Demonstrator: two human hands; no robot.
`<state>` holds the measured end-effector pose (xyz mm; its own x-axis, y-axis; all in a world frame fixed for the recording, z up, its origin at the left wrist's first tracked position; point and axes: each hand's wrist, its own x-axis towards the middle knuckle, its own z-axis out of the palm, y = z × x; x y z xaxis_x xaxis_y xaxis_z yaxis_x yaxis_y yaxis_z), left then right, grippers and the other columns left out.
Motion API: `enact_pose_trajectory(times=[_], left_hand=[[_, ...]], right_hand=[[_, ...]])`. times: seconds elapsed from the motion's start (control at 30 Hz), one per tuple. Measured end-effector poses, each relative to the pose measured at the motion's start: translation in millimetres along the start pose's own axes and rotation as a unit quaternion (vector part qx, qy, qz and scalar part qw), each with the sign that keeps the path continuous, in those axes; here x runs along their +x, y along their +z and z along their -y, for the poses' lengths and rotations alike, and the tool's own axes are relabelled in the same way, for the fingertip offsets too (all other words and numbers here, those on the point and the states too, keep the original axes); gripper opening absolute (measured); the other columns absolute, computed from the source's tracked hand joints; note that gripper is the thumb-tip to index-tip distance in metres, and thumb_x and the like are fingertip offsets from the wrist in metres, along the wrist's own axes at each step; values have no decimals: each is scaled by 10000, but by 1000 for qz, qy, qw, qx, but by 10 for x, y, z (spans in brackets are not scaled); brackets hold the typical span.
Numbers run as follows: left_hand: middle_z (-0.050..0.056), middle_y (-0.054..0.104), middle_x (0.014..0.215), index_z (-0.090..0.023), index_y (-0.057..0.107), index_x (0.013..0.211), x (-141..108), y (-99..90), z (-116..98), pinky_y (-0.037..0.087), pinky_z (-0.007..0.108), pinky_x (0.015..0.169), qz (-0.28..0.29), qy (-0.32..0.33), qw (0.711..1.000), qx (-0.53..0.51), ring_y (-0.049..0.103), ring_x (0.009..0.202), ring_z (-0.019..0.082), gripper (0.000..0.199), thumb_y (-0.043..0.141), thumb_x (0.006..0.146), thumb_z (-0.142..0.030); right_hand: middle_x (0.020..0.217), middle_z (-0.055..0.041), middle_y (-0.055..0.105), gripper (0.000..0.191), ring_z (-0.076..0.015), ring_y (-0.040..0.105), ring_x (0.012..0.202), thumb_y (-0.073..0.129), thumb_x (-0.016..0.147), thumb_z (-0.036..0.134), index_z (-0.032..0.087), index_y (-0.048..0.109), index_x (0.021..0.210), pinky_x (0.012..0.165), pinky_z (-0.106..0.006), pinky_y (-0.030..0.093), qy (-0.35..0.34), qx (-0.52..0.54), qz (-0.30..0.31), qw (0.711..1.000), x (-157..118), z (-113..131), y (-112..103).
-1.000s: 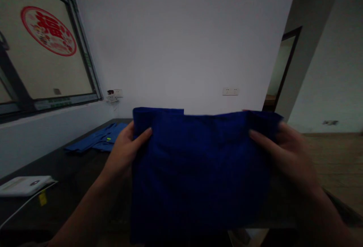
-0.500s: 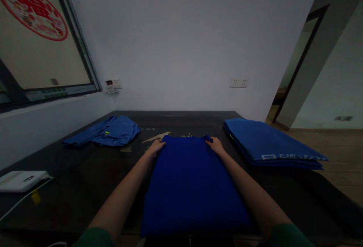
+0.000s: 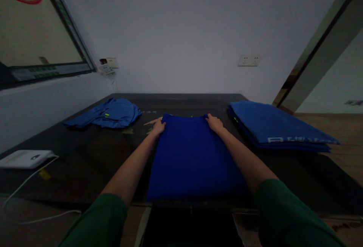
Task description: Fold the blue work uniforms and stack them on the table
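A dark blue folded cloth (image 3: pixel 193 158), perhaps a garment, lies flat on the black table (image 3: pixel 93 164) in front of me, its near edge close to the table's edge. My left hand (image 3: pixel 159 127) grips its far left corner, fingers closed on the fabric. At the far right corner, my right hand (image 3: pixel 214 122) is closed on the cloth in the same way. What lies under the fingers is hidden.
A crumpled blue garment (image 3: pixel 113 114) lies at the back left. To the right sits a stack of folded blue cloths (image 3: pixel 272 124) with white lettering. A white device (image 3: pixel 25 159) with a cable rests at the left edge. A wall (image 3: pixel 176 31) stands behind the table.
The view has tilted down, so things sit higher in the picture and more of my green sleeves shows. Both hands still hold the cloth's far corners.
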<state>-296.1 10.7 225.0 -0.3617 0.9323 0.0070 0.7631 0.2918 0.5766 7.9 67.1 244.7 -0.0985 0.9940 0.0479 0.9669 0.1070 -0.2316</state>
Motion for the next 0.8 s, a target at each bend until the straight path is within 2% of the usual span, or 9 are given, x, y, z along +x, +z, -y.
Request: enact_pose_trajectory(times=[0.2,0.33,0.43,0.5,0.6,0.67,0.73,0.8], left_hand=[[274,584,1240,-81,461,1221,50,18,-134,456,385,906,2,-33,997,63,579,1172,333,327,447,944,-254],[291,598,1199,-66,443,1256,-53,-5,-200,457,468,888,-17,-33,993,109,585,1136,390,397,479,927,-286],[268,590,1215,-95,415,1323,-164,-63,-213,433,524,913,-37,-14,990,139,559,1153,406,466,495,917,-309],[255,524,1311,-128,355,1402,-222,-91,-251,370,545,989,-62,33,985,160,488,1237,393,513,470,920,-258],[208,430,1421,-165,348,1444,-252,-28,-395,214,533,1111,-104,170,961,191,376,1336,338,508,383,938,-199],[141,433,1443,-217,442,1399,-234,104,-512,161,492,1149,-83,246,945,197,361,1352,293,452,378,952,-250],[78,405,1486,-282,480,1375,-195,271,-586,160,492,1156,-12,259,947,191,323,1382,273,427,380,962,-330],[55,343,1533,-313,443,1408,-141,413,-582,170,527,1145,45,247,950,184,258,1421,279,451,337,975,-385]], right_hand=[[1137,-207,637,366,-302,619,1083,370,991,378,156,474,1263,868,-412,462,18,-18,-23,999,-19,76,74],[1208,-205,597,421,-294,627,1057,344,995,353,162,380,1369,862,-414,466,36,-16,-67,997,-143,81,114],[1328,-216,510,457,-287,606,1083,288,996,265,179,295,1444,853,-409,472,48,-12,-89,995,-173,38,85],[1391,-213,454,489,-288,542,1171,227,980,176,179,280,1466,884,-408,459,42,-12,-112,993,-157,34,49],[1456,-179,401,520,-286,417,1292,204,961,134,169,323,1466,976,-411,407,-30,-11,-155,987,-111,135,32],[1473,-151,398,484,-267,375,1330,264,975,199,162,379,1444,1043,-397,357,-112,-4,-140,984,-88,254,78],[1480,-134,403,467,-247,358,1355,315,987,291,165,421,1424,1089,-387,313,-165,2,-85,983,-75,347,165],[1489,-133,398,490,-250,348,1372,322,994,379,178,424,1429,1113,-410,279,-177,-1,-26,984,-63,360,264]])
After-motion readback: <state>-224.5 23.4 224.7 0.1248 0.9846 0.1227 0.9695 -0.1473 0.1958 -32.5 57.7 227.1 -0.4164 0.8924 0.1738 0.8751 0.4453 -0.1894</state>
